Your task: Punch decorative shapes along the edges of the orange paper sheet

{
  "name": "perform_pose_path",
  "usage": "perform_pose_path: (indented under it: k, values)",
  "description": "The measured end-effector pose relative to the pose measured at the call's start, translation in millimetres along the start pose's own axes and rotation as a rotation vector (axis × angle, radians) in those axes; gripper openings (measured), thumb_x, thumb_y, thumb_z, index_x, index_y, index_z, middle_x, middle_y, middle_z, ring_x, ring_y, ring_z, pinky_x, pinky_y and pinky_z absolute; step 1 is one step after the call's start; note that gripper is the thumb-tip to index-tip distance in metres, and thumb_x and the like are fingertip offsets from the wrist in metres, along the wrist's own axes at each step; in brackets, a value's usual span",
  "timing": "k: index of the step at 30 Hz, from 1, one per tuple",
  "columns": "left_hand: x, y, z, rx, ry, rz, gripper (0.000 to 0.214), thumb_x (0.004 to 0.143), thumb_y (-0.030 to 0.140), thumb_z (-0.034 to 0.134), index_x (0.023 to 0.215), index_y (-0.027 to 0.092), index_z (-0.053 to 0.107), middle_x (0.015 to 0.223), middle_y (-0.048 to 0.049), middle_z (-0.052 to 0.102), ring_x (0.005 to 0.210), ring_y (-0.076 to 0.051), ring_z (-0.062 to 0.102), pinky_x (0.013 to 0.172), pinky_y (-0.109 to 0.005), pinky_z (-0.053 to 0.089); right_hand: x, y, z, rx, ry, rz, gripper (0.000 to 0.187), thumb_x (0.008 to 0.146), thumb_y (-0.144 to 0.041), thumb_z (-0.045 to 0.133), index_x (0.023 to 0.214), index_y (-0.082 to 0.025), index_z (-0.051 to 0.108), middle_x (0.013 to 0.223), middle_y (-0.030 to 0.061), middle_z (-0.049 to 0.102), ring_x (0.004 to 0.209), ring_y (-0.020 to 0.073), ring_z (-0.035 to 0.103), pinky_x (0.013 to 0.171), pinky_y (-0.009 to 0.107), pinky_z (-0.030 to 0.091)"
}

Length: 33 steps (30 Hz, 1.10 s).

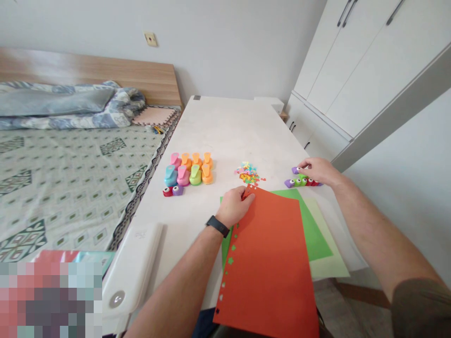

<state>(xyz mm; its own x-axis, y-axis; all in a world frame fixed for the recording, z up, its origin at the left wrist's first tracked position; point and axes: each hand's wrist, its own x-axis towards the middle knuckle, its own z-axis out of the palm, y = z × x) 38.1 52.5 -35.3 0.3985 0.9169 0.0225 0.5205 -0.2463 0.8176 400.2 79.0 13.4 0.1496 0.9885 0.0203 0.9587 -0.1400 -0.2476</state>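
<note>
My left hand (235, 205) pinches the top left corner of a red-orange paper sheet (271, 263) that has shapes punched along its left edge. The sheet lies over a green sheet (312, 225) and a pale green sheet (329, 258). My right hand (319, 170) rests on a row of small craft punches (298, 181) in purple, green and red, its fingers curled over a purple one. A heap of coloured paper confetti (248, 172) lies between the two hands.
A group of larger pastel craft punches (188, 172) stands at the middle left of the white table (225, 131), with two small ones (172, 190) in front. A white device (132, 267) lies at the near left edge. A bed is left, white cabinets right.
</note>
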Motion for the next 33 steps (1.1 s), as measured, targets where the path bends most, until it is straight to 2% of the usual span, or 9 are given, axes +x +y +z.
perform_pose_path:
  k: [2,4,6,9,11,12,16,19,33]
  values:
    - [0.1,-0.5,0.3,-0.009,0.0,-0.002,0.032,0.091,0.04,0.055,0.068,0.02,0.045,0.058,0.0059,0.045,0.057,-0.011,0.042,0.057,-0.026,0.025,-7.6,-14.4,-3.8,0.144,0.074,0.01,0.03,0.081,-0.047,0.073,0.097,-0.022,0.078,0.089,0.0072,0.077,0.077,0.0215,0.067,0.07,0.035,0.047]
    - [0.2,-1.2,0.9,-0.007,0.006,0.005,0.032,0.091,0.041,0.055,0.069,0.02,0.045,0.059,0.0059,0.044,0.057,-0.011,0.042,0.057,-0.026,0.025,-17.3,-34.2,-5.9,0.425,0.069,-0.037,0.036,0.079,-0.05,0.076,0.098,-0.02,0.075,0.093,0.0081,0.077,0.079,0.0206,0.068,0.073,0.035,0.05]
    - [0.2,-1.8,1.4,-0.005,0.011,0.008,0.032,0.091,0.041,0.055,0.069,0.02,0.046,0.059,0.0059,0.044,0.057,-0.011,0.041,0.057,-0.026,0.024,-26.7,-56.2,-4.6,0.732,-0.035,-0.098,0.041,0.078,-0.053,0.078,0.099,-0.018,0.07,0.1,0.0104,0.077,0.082,0.0199,0.068,0.072,0.034,0.053]
    - [0.1,-1.5,1.2,-0.021,0.008,0.01,0.032,0.091,0.042,0.054,0.069,0.02,0.046,0.059,0.0058,0.044,0.058,-0.011,0.041,0.057,-0.026,0.025,-35.7,-85.7,4.7,0.922,-0.187,-0.105,0.043,0.079,-0.053,0.079,0.099,-0.019,0.064,0.097,0.0088,0.076,0.067,0.0137,0.061,0.054,0.026,0.046]
    - [0.0,-0.6,0.6,-0.033,0.009,0.019,0.033,0.091,0.042,0.055,0.069,0.02,0.046,0.06,0.0057,0.044,0.058,-0.011,0.04,0.057,-0.026,0.026,-37.7,-99.7,15.4,0.955,-0.217,-0.11,0.039,0.079,-0.049,0.08,0.098,-0.019,0.062,0.091,0.0061,0.075,0.062,0.0107,0.057,0.05,0.023,0.041]
    - [0.0,0.0,0.3,-0.039,0.009,0.023,0.033,0.092,0.042,0.054,0.069,0.02,0.047,0.06,0.0056,0.044,0.058,-0.011,0.041,0.057,-0.026,0.026,-38.1,-104.9,21.5,0.973,-0.219,-0.122,0.038,0.079,-0.046,0.081,0.097,-0.019,0.061,0.091,0.0057,0.074,0.064,0.011,0.058,0.052,0.023,0.043]
    - [0.2,1.7,-0.3,-0.06,0.002,0.007,0.031,0.091,0.043,0.055,0.07,0.02,0.052,0.062,0.0047,0.049,0.06,-0.012,0.042,0.057,-0.026,0.026,-40.4,-115.4,44.6,1.044,-0.221,-0.183,0.037,0.078,-0.036,0.082,0.105,-0.019,0.062,0.105,0.0075,0.073,0.091,0.0167,0.068,0.08,0.031,0.056]
    - [0.6,2.4,-0.4,-0.068,-0.005,-0.015,0.031,0.091,0.044,0.055,0.071,0.019,0.054,0.063,0.0043,0.05,0.06,-0.012,0.042,0.057,-0.025,0.026,-44.6,-116.8,54.2,1.021,-0.245,-0.237,0.042,0.079,-0.032,0.08,0.116,-0.019,0.065,0.113,0.0084,0.072,0.101,0.0183,0.068,0.096,0.038,0.054]
    - [1.2,3.2,1.6,0.002,0.003,-0.017,0.035,0.093,0.045,0.053,0.07,0.02,0.047,0.062,0.0047,0.045,0.06,-0.011,0.039,0.056,-0.026,0.025,-51.7,-109.5,66.9,1.021,-0.3,-0.265,0.04,0.082,-0.034,0.078,0.119,-0.021,0.067,0.114,0.0077,0.074,0.098,0.0197,0.07,0.091,0.037,0.056]
